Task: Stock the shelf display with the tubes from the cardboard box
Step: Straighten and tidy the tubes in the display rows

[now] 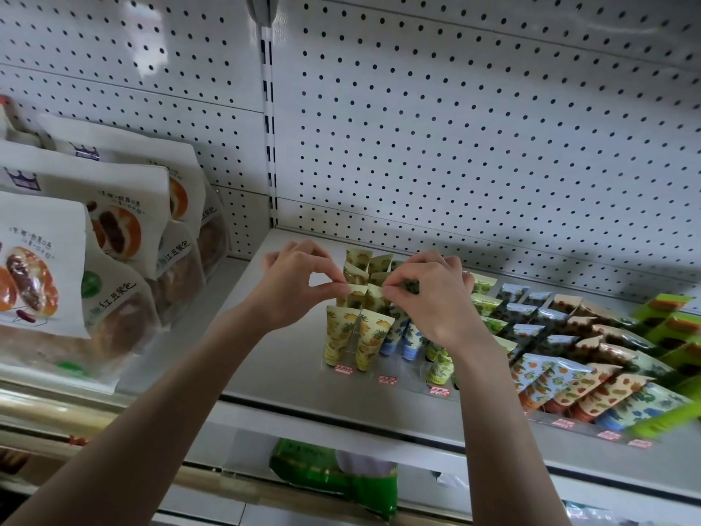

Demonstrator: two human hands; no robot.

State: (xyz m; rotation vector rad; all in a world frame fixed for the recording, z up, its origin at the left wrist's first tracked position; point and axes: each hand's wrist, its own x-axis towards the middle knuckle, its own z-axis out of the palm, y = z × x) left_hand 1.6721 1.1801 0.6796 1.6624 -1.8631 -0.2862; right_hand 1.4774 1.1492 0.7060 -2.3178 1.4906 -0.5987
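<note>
"Pinching the tops with both hands. The left hand has thumb and forefinger pressed together on the flat crimped end of one of the yellow pineapple tubes, and the right hand pinches the tube beside it in the next row the same way."

"Where do those tubes stand?"

"On the grey shelf, caps down, in two rows side by side that run back toward the pegboard. The two pinched ones are partway along, just behind the front pair."

"And the other fingers?"

"Loosely curled above the rows, holding nothing that I can see."

"What's next to them?"

"Just to the right come the blue tubes, partly hidden behind the right wrist, then the green tubes. Past those are more rows with darker and orange fruit prints, leaning toward the right edge. Little red price tags sit along the front under the rows, and at the far right are bright green boxes."

"And on the left?"

"Well apart from the tubes, in the neighbouring bay, white bread bags lean one behind another. On the level below the shelf lies a green packet."
</note>
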